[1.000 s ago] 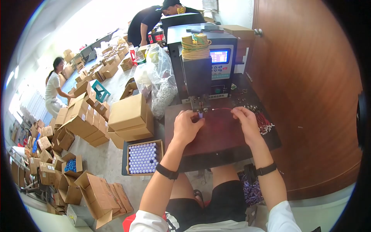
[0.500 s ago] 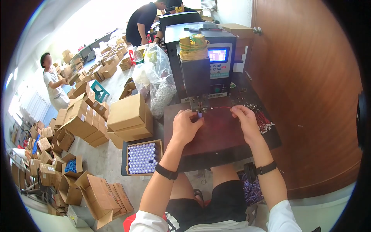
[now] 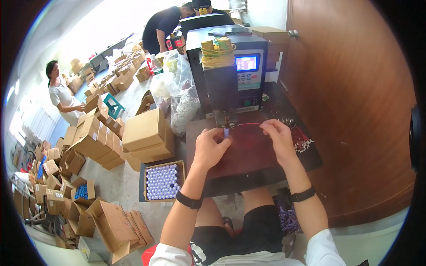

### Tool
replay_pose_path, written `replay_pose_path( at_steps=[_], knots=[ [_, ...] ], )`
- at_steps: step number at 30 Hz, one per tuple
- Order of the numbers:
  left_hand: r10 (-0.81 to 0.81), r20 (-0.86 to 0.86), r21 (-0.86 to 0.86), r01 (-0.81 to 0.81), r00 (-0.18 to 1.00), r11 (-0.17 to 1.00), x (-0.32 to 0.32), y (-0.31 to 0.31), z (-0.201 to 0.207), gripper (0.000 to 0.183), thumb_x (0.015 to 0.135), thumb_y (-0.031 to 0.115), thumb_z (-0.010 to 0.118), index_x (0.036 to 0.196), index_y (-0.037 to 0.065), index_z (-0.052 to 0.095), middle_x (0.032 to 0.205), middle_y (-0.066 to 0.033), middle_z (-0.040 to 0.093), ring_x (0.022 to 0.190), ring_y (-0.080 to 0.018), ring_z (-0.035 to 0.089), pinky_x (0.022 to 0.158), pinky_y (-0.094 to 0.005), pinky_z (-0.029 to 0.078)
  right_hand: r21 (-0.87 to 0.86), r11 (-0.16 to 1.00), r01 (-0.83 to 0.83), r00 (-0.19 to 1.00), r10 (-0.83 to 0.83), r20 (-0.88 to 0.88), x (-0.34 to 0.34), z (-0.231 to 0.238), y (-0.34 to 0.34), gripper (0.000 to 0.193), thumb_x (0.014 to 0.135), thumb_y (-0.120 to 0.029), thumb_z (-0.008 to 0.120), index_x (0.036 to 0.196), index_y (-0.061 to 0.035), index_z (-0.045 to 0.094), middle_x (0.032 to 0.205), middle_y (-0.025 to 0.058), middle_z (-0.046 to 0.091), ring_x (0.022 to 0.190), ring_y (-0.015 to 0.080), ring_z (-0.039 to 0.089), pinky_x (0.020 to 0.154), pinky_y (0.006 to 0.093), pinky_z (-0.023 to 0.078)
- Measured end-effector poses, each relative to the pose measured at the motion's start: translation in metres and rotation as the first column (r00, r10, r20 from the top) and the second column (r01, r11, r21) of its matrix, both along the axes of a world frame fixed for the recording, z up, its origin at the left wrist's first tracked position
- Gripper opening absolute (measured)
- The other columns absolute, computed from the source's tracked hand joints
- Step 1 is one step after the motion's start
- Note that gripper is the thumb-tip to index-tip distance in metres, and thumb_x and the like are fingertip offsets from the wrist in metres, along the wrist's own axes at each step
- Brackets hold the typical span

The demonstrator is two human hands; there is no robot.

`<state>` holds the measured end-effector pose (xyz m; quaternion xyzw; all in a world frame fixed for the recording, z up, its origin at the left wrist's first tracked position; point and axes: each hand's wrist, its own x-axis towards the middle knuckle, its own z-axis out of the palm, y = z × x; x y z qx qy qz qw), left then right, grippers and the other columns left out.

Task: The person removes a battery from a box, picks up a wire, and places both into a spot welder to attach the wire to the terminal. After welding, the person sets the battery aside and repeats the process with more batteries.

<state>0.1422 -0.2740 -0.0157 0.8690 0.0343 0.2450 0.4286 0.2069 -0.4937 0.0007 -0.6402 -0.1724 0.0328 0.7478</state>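
Observation:
My left hand (image 3: 210, 147) is closed, thumb and fingers pinching a purple cylindrical battery cell (image 3: 226, 133). The cell stands upright just under the electrode tips of a spot welding machine (image 3: 217, 88); whether they touch is too small to tell. Between the tips and my other hand runs a thin red wire (image 3: 248, 124). Its right end sits in the pinched fingers of my right hand (image 3: 278, 135), above the dark red work surface (image 3: 248, 164). To the right of that hand lies a bunch of red wires with white ends (image 3: 302, 142).
Left of the table, a box of purple cells (image 3: 163, 181) stands beside stacked cartons (image 3: 146, 133). Clear plastic bags (image 3: 184, 104) lean near the machine. A wooden door (image 3: 350, 111) closes off the right. Purple pieces (image 3: 288, 217) lie below the table. Other people stand farther back.
The view has shifted slightly. Both my hands keep their grips on the cell and the wire, nearly in place. The person at far left has lowered their arms a little.

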Motion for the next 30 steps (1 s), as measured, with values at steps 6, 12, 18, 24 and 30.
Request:
replay_pose_path(
  at_steps=[6, 12, 18, 24, 30],
  knots=[
    [0.026, 0.024, -0.148, -0.022, 0.999, 0.989, -0.001, -0.005, 0.006, 0.025, 0.077, 0.012, 0.074, 0.091, -0.005, 0.063, 0.07, -0.008, 0.066, 0.063, -0.0099, 0.057, 0.061, -0.0279, 0.048, -0.106, 0.987, 0.119, 0.991, -0.111, 0.08, 0.004, -0.019, -0.005, 0.011, 0.092, -0.011, 0.065, 0.089, -0.001, 0.068, 0.082, -0.0026, 0.062, 0.081, 0.0061, 0.053, 0.075, 0.0237, 0.042],
    [0.089, 0.071, -0.12, -0.08, 0.993, 0.989, 0.002, 0.001, -0.003, 0.023, 0.077, 0.014, 0.072, 0.09, -0.004, 0.066, 0.07, -0.0082, 0.066, 0.062, -0.0102, 0.057, 0.061, -0.0279, 0.047, -0.144, 0.988, -0.05, 0.994, 0.063, 0.088, -0.001, -0.012, -0.004, 0.011, 0.091, -0.01, 0.066, 0.09, 0.0009, 0.07, 0.083, -0.0007, 0.065, 0.079, 0.0065, 0.055, 0.073, 0.024, 0.044],
    [0.044, 0.092, 0.047, -0.049, 0.995, 0.998, 0.005, -0.004, 0.002, 0.027, 0.076, 0.02, 0.074, 0.09, -0.002, 0.074, 0.072, -0.0122, 0.063, 0.064, -0.0186, 0.059, 0.062, -0.0318, 0.047, -0.108, 0.994, -0.027, 0.999, 0.031, 0.036, 0.004, -0.011, 0.005, 0.017, 0.094, -0.015, 0.068, 0.095, 0.0015, 0.072, 0.085, 0.0003, 0.066, 0.082, 0.0071, 0.057, 0.076, 0.0242, 0.044],
    [-0.003, 0.043, 0.107, -0.002, 0.999, 0.994, 0.012, -0.004, -0.003, 0.027, 0.077, 0.022, 0.077, 0.09, -0.002, 0.073, 0.07, -0.0124, 0.06, 0.063, -0.0222, 0.057, 0.061, -0.0351, 0.046, -0.134, 0.987, 0.089, 0.994, -0.08, 0.071, 0.001, -0.01, 0.02, 0.02, 0.096, -0.015, 0.067, 0.099, 0.0036, 0.073, 0.089, 0.002, 0.069, 0.086, 0.0079, 0.059, 0.078, 0.0249, 0.045],
    [-0.011, 0.055, 0.143, 0.003, 0.998, 0.99, 0.014, -0.001, -0.006, 0.025, 0.079, 0.021, 0.077, 0.086, -0.003, 0.071, 0.07, -0.0134, 0.06, 0.063, -0.0246, 0.057, 0.061, -0.037, 0.045, -0.164, 0.981, 0.1, 0.989, -0.08, 0.125, 0.003, -0.016, 0.022, 0.02, 0.096, -0.015, 0.066, 0.097, 0.0037, 0.073, 0.088, 0.0019, 0.069, 0.085, 0.0077, 0.059, 0.078, 0.025, 0.046]
  ],
)
